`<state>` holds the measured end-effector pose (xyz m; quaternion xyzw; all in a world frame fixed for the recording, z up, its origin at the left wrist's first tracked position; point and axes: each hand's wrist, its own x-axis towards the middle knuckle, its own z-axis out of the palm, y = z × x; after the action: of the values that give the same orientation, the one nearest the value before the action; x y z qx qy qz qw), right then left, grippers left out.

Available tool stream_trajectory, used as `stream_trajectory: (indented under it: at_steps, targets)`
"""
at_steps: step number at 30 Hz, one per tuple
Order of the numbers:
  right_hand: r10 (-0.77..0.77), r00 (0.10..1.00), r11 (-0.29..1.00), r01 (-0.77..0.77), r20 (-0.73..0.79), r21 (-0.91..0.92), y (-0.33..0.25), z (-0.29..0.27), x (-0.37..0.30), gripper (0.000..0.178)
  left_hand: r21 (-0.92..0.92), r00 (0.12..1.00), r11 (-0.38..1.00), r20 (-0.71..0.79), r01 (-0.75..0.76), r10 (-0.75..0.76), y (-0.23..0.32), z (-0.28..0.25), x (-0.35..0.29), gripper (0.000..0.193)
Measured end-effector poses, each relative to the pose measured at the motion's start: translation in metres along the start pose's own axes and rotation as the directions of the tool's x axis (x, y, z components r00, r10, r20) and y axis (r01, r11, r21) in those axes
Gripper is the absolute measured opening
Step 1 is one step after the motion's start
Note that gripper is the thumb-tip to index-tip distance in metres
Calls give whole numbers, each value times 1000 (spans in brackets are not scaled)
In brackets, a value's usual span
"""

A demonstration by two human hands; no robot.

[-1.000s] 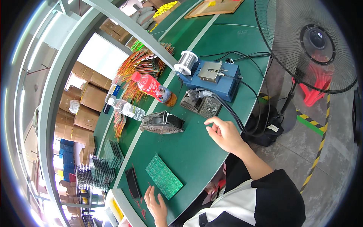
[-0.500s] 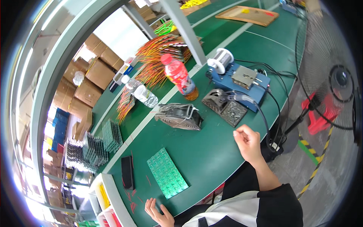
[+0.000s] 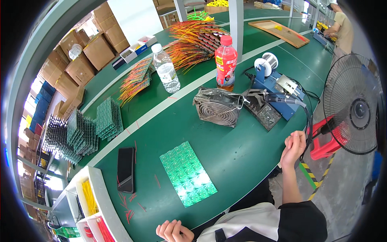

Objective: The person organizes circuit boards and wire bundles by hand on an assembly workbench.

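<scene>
A green circuit board panel (image 3: 187, 173) lies flat on the green table, shiny at its lower right. Below it, at the table's near edge, rests my left hand (image 3: 174, 231), its fingers curled in with nothing visible in them. My right hand (image 3: 293, 148) is raised at the right edge of the table, fingers folded toward the palm, and no object shows in it. Neither hand touches the panel. Left of the panel are a black phone (image 3: 126, 170) and several short red wire pieces (image 3: 129, 215).
A small metal fan (image 3: 217, 109), a blue soldering station (image 3: 278, 88) with a solder spool, a red-labelled bottle (image 3: 226, 62) and a water bottle (image 3: 166, 70) stand beyond. Board stacks (image 3: 80, 133) and a white wire bin (image 3: 105, 189) are left. A standing fan (image 3: 358, 107) is right.
The view has turned, so the table things appear shifted and more upright. My left hand's fingers went from spread to curled. My right hand now appears farther right, beyond the table's edge.
</scene>
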<state>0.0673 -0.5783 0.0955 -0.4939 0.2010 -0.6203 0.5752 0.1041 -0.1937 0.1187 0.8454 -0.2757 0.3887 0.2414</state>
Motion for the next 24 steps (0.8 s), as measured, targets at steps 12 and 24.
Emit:
stream_trajectory:
  at_steps: [12,24]
  targets:
    - [-19,999,997,17,-33,-76,1,2,1,20,-149,986,975,57,162,-155,1,-7,-19,21]
    - [-14,999,995,9,-42,-104,0,4,0,21,-154,996,987,-64,54,-65,-5,1,-10,14]
